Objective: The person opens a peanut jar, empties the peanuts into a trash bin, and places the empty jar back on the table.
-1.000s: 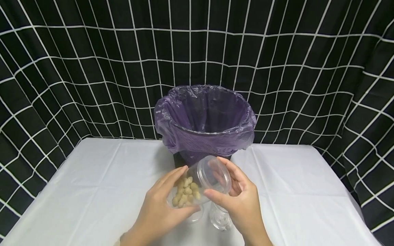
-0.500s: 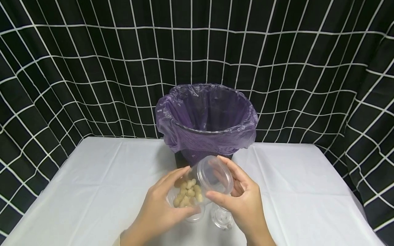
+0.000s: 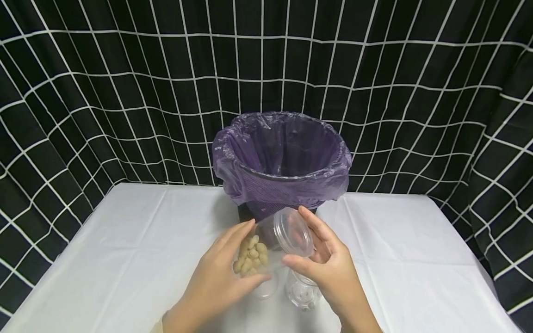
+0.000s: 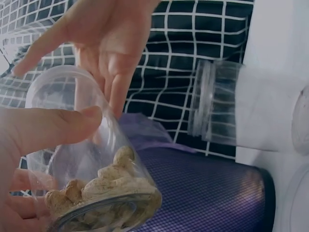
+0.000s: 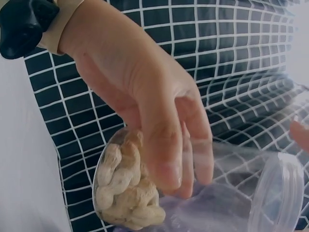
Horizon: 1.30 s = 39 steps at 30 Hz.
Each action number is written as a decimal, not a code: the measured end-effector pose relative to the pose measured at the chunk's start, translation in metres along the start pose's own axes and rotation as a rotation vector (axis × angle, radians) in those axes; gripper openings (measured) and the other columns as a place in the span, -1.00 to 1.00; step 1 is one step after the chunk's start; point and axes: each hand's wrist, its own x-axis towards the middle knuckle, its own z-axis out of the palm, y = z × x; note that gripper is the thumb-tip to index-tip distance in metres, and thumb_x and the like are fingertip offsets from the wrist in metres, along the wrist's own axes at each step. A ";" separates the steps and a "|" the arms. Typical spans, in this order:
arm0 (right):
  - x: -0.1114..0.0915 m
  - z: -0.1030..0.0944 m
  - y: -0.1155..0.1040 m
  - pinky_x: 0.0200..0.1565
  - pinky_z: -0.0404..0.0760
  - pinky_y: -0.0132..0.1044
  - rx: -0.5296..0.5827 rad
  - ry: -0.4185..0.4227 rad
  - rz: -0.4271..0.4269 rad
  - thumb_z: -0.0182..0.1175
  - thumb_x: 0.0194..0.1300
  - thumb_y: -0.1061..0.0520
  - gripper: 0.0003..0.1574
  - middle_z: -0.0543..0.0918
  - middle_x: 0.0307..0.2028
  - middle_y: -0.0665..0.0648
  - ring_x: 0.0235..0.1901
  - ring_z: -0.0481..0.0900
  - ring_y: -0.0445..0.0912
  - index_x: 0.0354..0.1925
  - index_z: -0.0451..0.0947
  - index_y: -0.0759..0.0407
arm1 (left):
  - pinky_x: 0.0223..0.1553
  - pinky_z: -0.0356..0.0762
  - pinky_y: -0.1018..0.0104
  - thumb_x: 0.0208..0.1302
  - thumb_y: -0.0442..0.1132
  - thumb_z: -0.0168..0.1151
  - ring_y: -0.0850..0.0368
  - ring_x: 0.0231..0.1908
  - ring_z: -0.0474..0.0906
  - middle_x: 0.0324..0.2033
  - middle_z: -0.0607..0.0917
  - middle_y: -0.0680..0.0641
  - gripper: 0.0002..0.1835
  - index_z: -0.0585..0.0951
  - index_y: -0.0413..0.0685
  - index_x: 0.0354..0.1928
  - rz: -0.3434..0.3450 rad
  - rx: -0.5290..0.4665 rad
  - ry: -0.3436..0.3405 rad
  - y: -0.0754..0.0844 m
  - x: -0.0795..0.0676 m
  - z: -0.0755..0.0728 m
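My left hand [image 3: 220, 270] grips a clear plastic jar [image 3: 270, 231] around its lower part, with the thumb on the near side. Unshelled peanuts [image 3: 251, 254] lie heaped at the base of this jar. It is tilted, mouth up and to the right. Around the mouth end hovers my right hand [image 3: 333, 261], its thumb and fingers spread. In the left wrist view the right hand [image 4: 111, 43] shows straight fingers behind the jar [image 4: 96, 159]. A right fingertip [image 5: 301, 135] appears apart from the rim [image 5: 277, 193] in the right wrist view.
A second clear jar [image 3: 304, 293] stands upright on the white tablecloth [image 3: 137, 259], partly behind my right hand. Left of it lies a clear round disc [image 3: 266, 289], perhaps a lid. Behind is a mesh bin with a purple bag [image 3: 283, 189], backed by a black gridded curtain [image 3: 187, 60].
The right fingers have eased slightly away from the jar's rim, up and to the right. The jar in my left hand has turned a little, and the peanuts have shifted.
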 end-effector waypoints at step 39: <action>0.000 -0.003 -0.008 0.20 0.50 -0.60 -0.251 0.144 0.037 0.48 0.06 0.28 -0.19 0.53 0.27 0.06 0.22 0.50 -0.27 0.29 0.49 0.12 | 0.19 0.60 0.11 -0.28 -0.15 0.69 0.01 0.16 0.57 0.20 0.59 -0.09 -0.01 0.44 -0.15 0.32 0.113 0.065 0.061 0.000 0.001 0.008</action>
